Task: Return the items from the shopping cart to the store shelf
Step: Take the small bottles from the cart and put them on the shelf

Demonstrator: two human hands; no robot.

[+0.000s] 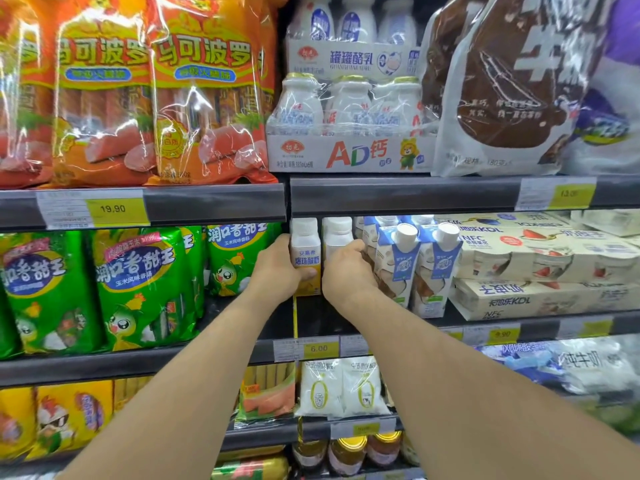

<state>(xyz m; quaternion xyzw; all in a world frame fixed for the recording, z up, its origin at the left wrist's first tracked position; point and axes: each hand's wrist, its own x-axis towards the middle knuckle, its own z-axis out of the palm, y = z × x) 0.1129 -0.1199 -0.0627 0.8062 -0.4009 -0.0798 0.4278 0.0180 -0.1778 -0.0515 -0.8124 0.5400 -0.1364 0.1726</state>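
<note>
Fingers first: our left hand is curled round a small white plastic yogurt bottle with a yellow lower label, thumb across its front, gripping it upright on the middle store shelf. Our right hand wraps a second white bottle just beside the first; its fingers go behind, between that bottle and the blue-and-white coconut-print cartons with white caps, so we can't tell how firmly it grips, though the fingers look curled on it. Both bottles sit at the left end of the bay, above the yellow 6.00 price tag. We judge this as the placing step: bottles on the shelf, being squared up. Next move calls for letting go without tipping them, then withdrawing clear of the cartons touching the right knuckles. Green corn-sausage packs stand just left. Cart not in view.
</note>
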